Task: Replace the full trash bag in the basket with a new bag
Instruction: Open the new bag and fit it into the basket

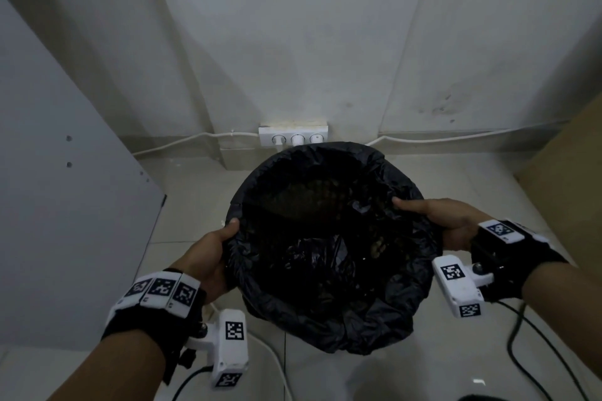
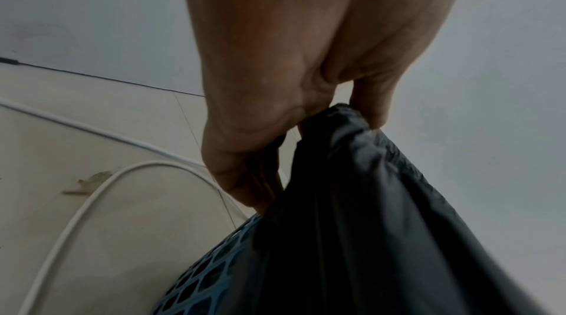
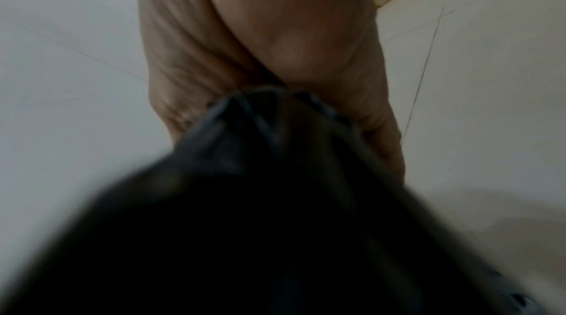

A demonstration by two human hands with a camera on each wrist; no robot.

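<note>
A black trash bag point(image 1: 329, 257) lines a round basket on the floor, its edge folded over the rim. My left hand point(image 1: 221, 247) pinches the bag's left edge, thumb on the inside. My right hand point(image 1: 433, 221) grips the right edge the same way. In the left wrist view the left hand point(image 2: 306, 126) pinches bunched black plastic point(image 2: 367, 199) above the blue mesh basket point(image 2: 208, 274). The right wrist view shows the right hand point(image 3: 275, 73) closed round a gathered fold of the bag point(image 3: 260, 175). What lies inside the bag is dark and unclear.
A white power strip point(image 1: 293, 137) with plugs sits against the wall just behind the basket. White cables point(image 1: 182, 143) run along the wall and under the basket point(image 2: 92, 199). A grey panel point(image 1: 65, 189) stands at left, a brown board point(image 1: 566, 156) at right.
</note>
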